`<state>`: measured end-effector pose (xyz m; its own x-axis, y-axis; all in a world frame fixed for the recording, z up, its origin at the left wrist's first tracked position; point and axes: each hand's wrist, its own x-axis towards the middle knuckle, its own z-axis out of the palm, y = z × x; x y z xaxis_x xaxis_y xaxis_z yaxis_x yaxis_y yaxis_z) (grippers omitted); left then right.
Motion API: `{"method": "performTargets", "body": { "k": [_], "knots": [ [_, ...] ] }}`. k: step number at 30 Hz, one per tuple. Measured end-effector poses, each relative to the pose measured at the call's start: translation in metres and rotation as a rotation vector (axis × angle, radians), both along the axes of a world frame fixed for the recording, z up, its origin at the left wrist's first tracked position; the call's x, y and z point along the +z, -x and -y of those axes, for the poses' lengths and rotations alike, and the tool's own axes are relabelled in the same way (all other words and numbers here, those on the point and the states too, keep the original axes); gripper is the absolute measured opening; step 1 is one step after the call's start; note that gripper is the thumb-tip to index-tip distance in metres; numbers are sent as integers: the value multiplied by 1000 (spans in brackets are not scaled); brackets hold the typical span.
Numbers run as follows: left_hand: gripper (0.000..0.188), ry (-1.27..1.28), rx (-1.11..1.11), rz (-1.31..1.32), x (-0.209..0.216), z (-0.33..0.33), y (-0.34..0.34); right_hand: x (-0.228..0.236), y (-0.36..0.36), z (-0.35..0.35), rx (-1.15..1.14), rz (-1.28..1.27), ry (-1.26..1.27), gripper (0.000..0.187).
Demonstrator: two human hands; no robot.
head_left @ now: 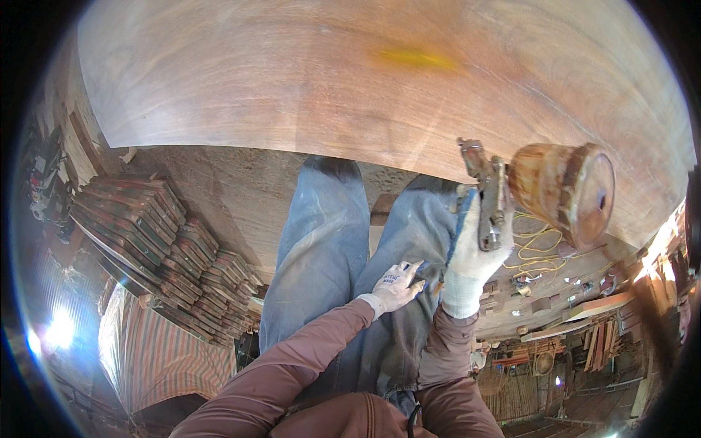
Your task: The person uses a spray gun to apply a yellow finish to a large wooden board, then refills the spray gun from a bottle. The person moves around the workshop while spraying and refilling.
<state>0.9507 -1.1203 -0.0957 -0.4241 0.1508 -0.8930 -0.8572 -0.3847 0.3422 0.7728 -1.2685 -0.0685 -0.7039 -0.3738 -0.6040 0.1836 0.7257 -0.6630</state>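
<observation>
In my right hand point(473, 255), in a white knit glove with a blue palm side, is a spray gun point(491, 193). My fingers wrap round its grip. A round, stained brown paint cup point(558, 182) sits on the gun's right side. The nozzle end lies close to the near edge of a large, smooth wooden panel point(292, 87). My left hand point(396, 286), gloved likewise, is over my right thigh in worn blue jeans. Its thumb and fingers are apart and I see nothing in it.
Stacks of curved wooden parts point(157, 248) stand at the left, beside a striped tarp point(168, 358). A yellow hose or cord point(537, 244) lies coiled on the floor at right. Boards point(602, 339) lean farther right. A yellow blurred patch point(416, 58) shows on the panel.
</observation>
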Motion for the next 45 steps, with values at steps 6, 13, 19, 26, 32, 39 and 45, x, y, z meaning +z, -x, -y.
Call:
{"method": "performTargets", "body": {
  "k": [6,13,19,26,32,39,45],
  "knots": [
    [66,90,22,-87,-22,-62,-28,-2,-28,11,201,51,47,39],
    [66,141,-20,-165,-24,-63,-33,-9,-33,5,238,-19,52,43],
    [65,133,-54,-133,-29,-67,-29,-8,-27,4,124,-61,-3,42],
    [61,-32,337,9,-41,-111,-53,-14,-44,25,345,-75,141,45],
    [63,155,-44,-132,-25,-57,-42,-17,-35,19,212,10,117,43],
    [65,51,-46,5,-5,-8,-18,-12,-7,5,93,-70,58,44],
    [64,66,-59,0,-8,-16,-15,-14,19,-16,-6,-118,48,29]
  ]
}}
